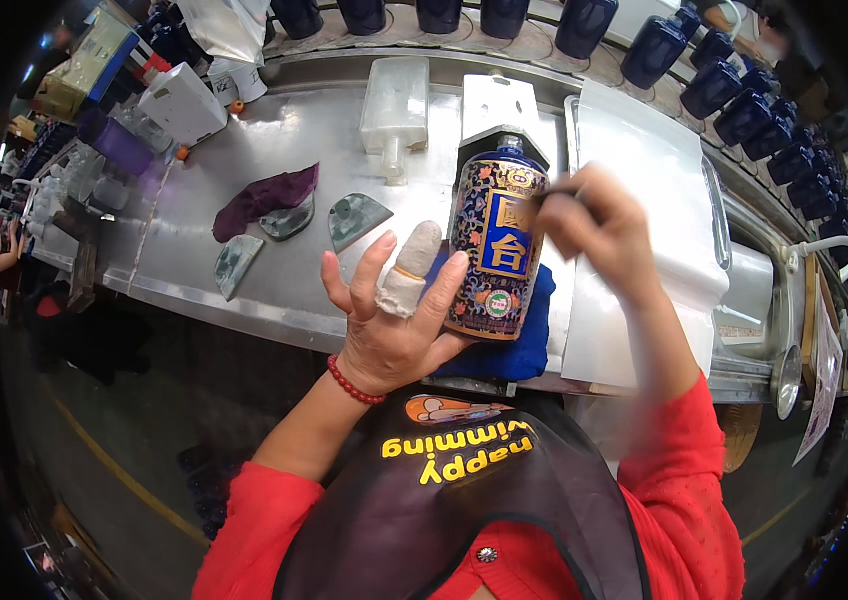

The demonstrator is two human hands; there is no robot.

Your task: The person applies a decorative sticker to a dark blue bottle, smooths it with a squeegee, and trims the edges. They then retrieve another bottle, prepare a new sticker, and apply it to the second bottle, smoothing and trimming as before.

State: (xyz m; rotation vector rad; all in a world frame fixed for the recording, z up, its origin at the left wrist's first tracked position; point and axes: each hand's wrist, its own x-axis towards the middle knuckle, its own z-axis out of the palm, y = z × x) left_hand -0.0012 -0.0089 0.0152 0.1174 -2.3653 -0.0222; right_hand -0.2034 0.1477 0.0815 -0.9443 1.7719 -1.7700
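A dark blue bottle (469,240) with floral decoration and a blue and gold label lies in front of me, its neck pointing away. Its upper end rests at a white holder with a dark notched edge (497,105); blue cloth (534,345) lies beneath its lower part. My left hand (389,340) is open, fingers spread, with thumb and index finger against the bottle's lower left side. A beige cloth finger cover (414,265) wraps one of its fingers. My right hand (599,225), blurred by motion, is closed at the bottle's upper right side around something dark and indistinct.
On the metal table lie a purple cloth (269,200), several green marbled plates (357,220) and a clear bottle-shaped container (396,110). White sheeting (634,230) covers the right side. Blue bottles (584,25) line a conveyor at the back. A white box (184,103) stands far left.
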